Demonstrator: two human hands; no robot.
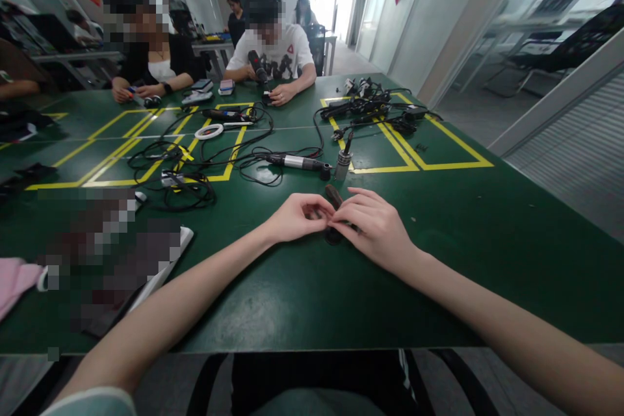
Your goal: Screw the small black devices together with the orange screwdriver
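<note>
Dark piece (333, 237) with a brownish top end sits near the centre of the frame on the green table (273, 299), partly covered by fingers. The left hand (302, 216) curls into a loose ring, thumb and fingertips nearly meeting; the right hand (375, 224) is half closed, its fingertips drawn together against the left's. What they pinch is too hidden to tell. Just above stand a metal cylinder (343, 166) and, lying beside it, a black-and-silver tool (297, 162).

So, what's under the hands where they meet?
A dark round piece shows below the left hand and right hand, a brown piece beyond; fingers cover whatever lies between.
</note>
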